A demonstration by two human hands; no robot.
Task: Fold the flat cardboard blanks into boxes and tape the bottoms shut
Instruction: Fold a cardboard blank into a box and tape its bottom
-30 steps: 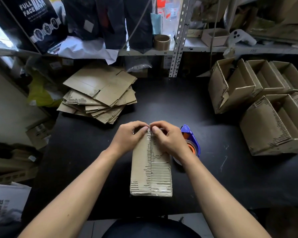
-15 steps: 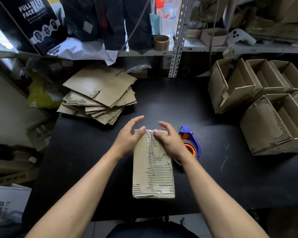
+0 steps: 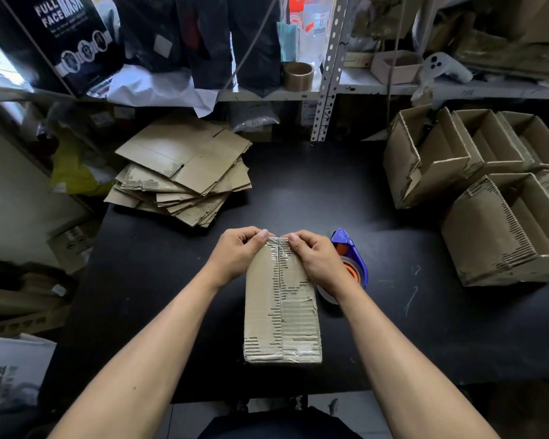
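Left hand (image 3: 235, 255) and right hand (image 3: 319, 261), each grip curled over box (image 3: 282, 312) far edge.

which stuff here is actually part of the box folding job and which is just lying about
Part of the job:
- box being taped, far end held by left hand and right hand
- tape dispenser
- stack of flat blanks
- finished boxes

Just lying about:
- full face mask carton
- brown tape roll on shelf
- white controller

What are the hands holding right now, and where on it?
Both the left hand and right hand grip the brown corrugated cardboard box at its taped far end, thumbs on top.
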